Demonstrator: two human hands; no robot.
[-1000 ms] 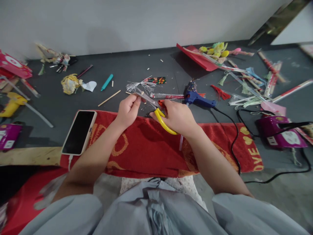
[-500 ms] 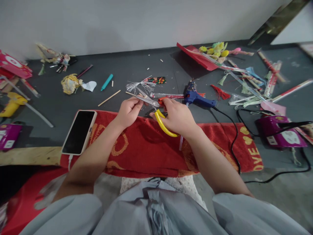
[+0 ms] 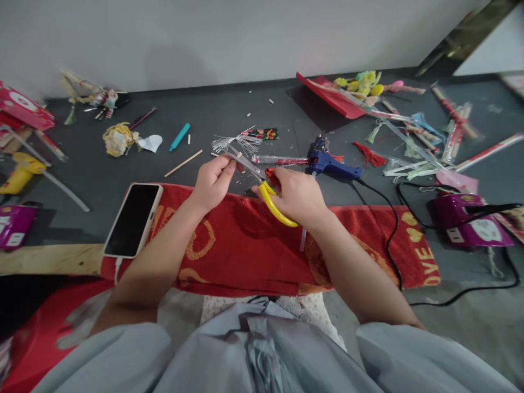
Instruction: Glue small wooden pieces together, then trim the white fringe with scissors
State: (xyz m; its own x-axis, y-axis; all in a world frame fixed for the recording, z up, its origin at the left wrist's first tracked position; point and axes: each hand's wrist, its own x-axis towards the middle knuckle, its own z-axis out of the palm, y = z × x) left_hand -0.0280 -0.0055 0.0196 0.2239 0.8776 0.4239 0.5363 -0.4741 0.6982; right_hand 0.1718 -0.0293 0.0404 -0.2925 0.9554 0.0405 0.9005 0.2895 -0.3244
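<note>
My right hand is closed round the yellow handles of a pair of scissors, and something small and orange-red shows at its fingertips. The blades point up and left, nearly together, and reach my left hand. That hand pinches at the blade tips; a thin wooden stick shows beside its fingers, but its grip is partly hidden. Just beyond lies a bunch of white wires beside a patterned strip. Right of my right hand rests a blue glue gun.
A red towel covers the table's front edge, with a phone at its left. Further left are a yellow glue gun and a yellow flower. Red wrapping, sticks and a purple box with cords lie right.
The scissor blades have closed together. My left hand has shifted slightly and turned, and less of the thin stick shows beside it.
</note>
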